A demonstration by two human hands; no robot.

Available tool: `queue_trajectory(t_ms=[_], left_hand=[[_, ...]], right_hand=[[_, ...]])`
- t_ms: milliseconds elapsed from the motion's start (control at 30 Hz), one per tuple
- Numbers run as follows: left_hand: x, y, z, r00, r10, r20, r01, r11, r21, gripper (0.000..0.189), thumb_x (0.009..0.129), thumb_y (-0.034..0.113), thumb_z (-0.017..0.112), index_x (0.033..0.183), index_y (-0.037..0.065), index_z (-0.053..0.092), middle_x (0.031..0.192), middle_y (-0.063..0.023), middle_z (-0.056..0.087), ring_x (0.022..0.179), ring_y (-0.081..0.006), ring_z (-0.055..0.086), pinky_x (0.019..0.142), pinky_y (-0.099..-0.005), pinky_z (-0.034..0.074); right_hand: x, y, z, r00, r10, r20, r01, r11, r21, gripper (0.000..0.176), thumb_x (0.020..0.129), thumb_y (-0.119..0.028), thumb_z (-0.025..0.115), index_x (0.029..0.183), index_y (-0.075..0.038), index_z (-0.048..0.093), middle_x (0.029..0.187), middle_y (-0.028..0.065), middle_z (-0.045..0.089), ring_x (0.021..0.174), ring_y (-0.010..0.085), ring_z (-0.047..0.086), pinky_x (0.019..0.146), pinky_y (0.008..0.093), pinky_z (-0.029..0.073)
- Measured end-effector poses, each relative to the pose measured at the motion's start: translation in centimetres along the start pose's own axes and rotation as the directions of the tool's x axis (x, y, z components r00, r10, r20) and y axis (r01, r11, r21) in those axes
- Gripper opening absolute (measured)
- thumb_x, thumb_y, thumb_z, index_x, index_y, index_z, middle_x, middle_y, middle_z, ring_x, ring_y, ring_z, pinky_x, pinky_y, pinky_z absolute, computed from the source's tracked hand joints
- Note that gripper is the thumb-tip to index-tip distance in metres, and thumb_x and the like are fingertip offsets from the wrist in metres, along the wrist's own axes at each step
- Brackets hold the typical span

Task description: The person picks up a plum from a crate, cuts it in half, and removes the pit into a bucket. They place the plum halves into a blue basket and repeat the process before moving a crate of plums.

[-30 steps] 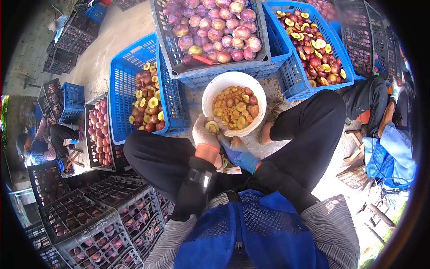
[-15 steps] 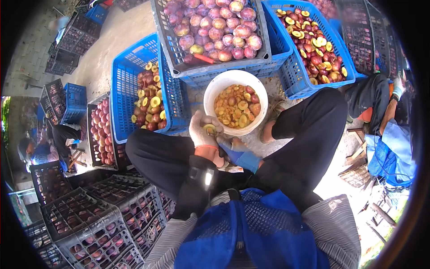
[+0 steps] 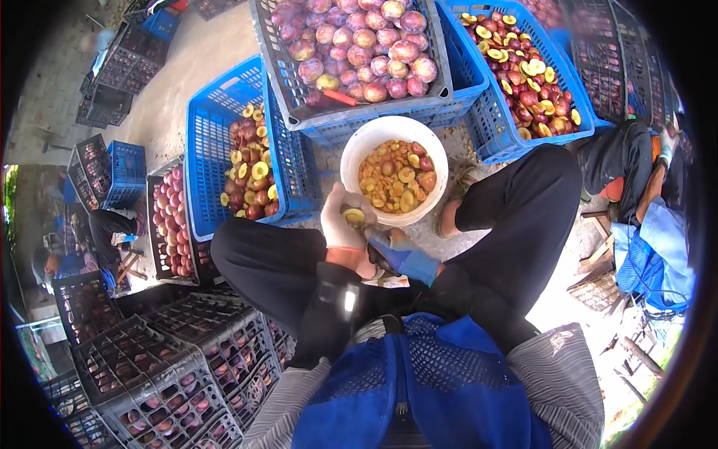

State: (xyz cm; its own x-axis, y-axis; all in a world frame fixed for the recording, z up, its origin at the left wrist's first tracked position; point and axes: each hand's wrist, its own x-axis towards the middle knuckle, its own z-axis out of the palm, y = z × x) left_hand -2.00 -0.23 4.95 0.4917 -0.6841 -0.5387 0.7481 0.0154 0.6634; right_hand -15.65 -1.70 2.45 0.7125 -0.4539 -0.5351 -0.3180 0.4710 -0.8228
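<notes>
At the lower left of the frame stand stacked black crates (image 3: 149,374) of fruit. Above them a blue crate (image 3: 206,127) on the concrete floor (image 3: 172,75) holds whole and halved plums.

Just left of centre, the left hand (image 3: 338,224), in a white glove, has its grip closed around a plum half (image 3: 354,217). The yellow cut face is turned up; the half is roundish, with no clear long axis. The plum half sits at the near rim of the white bucket (image 3: 345,161), which lies directly above it in the frame and is heaped with halves.

The right hand (image 3: 404,256), in a blue glove, lies just below and right of the fruit, beside the left wrist. I cannot tell whether its grip is closed on anything.

There is little room: knees on both sides, a grey crate (image 3: 366,111) of whole plums at upper centre, and another blue crate (image 3: 486,127) at upper right. At the right edge is a co-worker's sleeve (image 3: 651,247).
</notes>
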Motion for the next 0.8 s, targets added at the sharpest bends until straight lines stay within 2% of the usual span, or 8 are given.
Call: queue_trajectory(t_ms=[67, 267, 367, 467, 667, 733, 767, 800], left_hand=[[0.2, 0.0, -0.8, 0.993, -0.080, 0.090, 0.087, 0.993, -0.076, 0.051, 0.100, 0.046, 0.054, 0.065, 0.009, 0.050, 0.057, -0.0101, 0.053, 0.044, -0.0224, 0.048, 0.041, -0.0327, 0.036], [1.7, 0.0, -2.2, 0.919, 0.009, 0.394, -0.009, 1.000, -0.001, 0.052, 0.103, 0.050, 0.048, 0.068, 0.011, 0.049, 0.060, -0.0092, 0.051, 0.048, -0.0218, 0.048, 0.046, -0.0344, 0.038], [2.5, 0.2, -1.8, 0.836, -0.065, 0.545, 0.208, 0.956, -0.205, 0.054, 0.104, 0.054, 0.045, 0.070, 0.012, 0.051, 0.061, -0.0073, 0.049, 0.059, -0.0229, 0.053, 0.057, -0.0359, 0.045], [5.8, -1.5, -2.7, 0.989, -0.064, -0.137, 0.035, 0.979, -0.202, 0.059, 0.102, 0.061, 0.042, 0.072, 0.012, 0.054, 0.064, -0.0087, 0.054, 0.061, -0.0254, 0.053, 0.058, -0.0344, 0.045], [5.2, 4.1, -3.7, 0.928, 0.224, -0.299, -0.244, 0.969, -0.033, 0.043, 0.102, 0.047, 0.054, 0.081, 0.010, 0.059, 0.070, -0.0084, 0.061, 0.059, -0.0222, 0.058, 0.051, -0.0338, 0.045], [6.3, 7.2, -5.7, 0.779, 0.570, -0.261, -0.439, 0.793, 0.422, 0.038, 0.102, 0.039, 0.055, 0.082, 0.009, 0.061, 0.070, -0.0063, 0.061, 0.060, -0.0184, 0.058, 0.053, -0.0325, 0.047], [7.1, 8.7, -7.4, 0.652, 0.757, -0.041, -0.479, 0.452, 0.752, 0.034, 0.101, 0.035, 0.055, 0.090, 0.004, 0.065, 0.080, -0.0097, 0.065, 0.073, -0.0239, 0.064, 0.065, -0.0371, 0.052], [7.2, 9.7, -7.8, 0.547, 0.813, 0.197, -0.031, -0.215, 0.976, 0.032, 0.096, 0.033, 0.060, 0.102, 0.002, 0.068, 0.095, -0.0159, 0.068, 0.089, -0.0328, 0.066, 0.081, -0.0421, 0.053]], right_hand=[[0.3, 0.9, 0.2, 0.985, -0.175, 0.007, 0.175, 0.981, -0.085, 0.062, 0.103, -0.059, 0.048, 0.074, -0.007, 0.062, 0.056, 0.0000, 0.054, 0.045, 0.0112, 0.048, 0.043, 0.0279, 0.036], [0.6, 0.7, -0.3, 0.799, 0.272, 0.537, -0.596, 0.483, 0.642, 0.048, 0.104, -0.055, 0.050, 0.090, -0.010, 0.059, 0.051, -0.0021, 0.042, 0.039, 0.0076, 0.031, 0.037, 0.0256, 0.023], [0.4, 0.4, -0.7, 0.783, -0.041, 0.620, -0.454, 0.644, 0.616, 0.055, 0.106, -0.060, 0.035, 0.092, -0.011, 0.056, 0.046, -0.0037, 0.033, 0.034, 0.0093, 0.027, 0.036, 0.0270, 0.025], [2.0, 0.6, -0.8, 0.788, -0.239, 0.567, -0.425, 0.454, 0.783, 0.061, 0.106, -0.062, 0.032, 0.089, -0.009, 0.057, 0.046, -0.0036, 0.031, 0.033, 0.0104, 0.027, 0.037, 0.0279, 0.026], [3.3, -0.2, -0.6, 0.936, 0.348, 0.043, -0.289, 0.698, 0.655, 0.053, 0.100, -0.062, 0.050, 0.091, -0.011, 0.061, 0.051, -0.0031, 0.039, 0.039, 0.0123, 0.038, 0.041, 0.0253, 0.031], [3.7, 1.1, -0.8, 0.954, 0.190, -0.230, -0.130, 0.959, 0.252, 0.053, 0.100, -0.055, 0.055, 0.089, -0.004, 0.067, 0.056, 0.0043, 0.053, 0.045, 0.0162, 0.050, 0.046, 0.0306, 0.039], [4.6, 2.1, -1.0, 0.942, 0.162, -0.294, -0.125, 0.982, 0.141, 0.053, 0.100, -0.054, 0.057, 0.089, -0.003, 0.068, 0.058, 0.0061, 0.055, 0.047, 0.0165, 0.052, 0.048, 0.0320, 0.040], [5.3, 2.5, -1.2, 0.928, 0.123, -0.351, -0.121, 0.992, 0.028, 0.053, 0.099, -0.052, 0.058, 0.088, -0.001, 0.070, 0.060, 0.0080, 0.057, 0.048, 0.0168, 0.054, 0.049, 0.0334, 0.041]])
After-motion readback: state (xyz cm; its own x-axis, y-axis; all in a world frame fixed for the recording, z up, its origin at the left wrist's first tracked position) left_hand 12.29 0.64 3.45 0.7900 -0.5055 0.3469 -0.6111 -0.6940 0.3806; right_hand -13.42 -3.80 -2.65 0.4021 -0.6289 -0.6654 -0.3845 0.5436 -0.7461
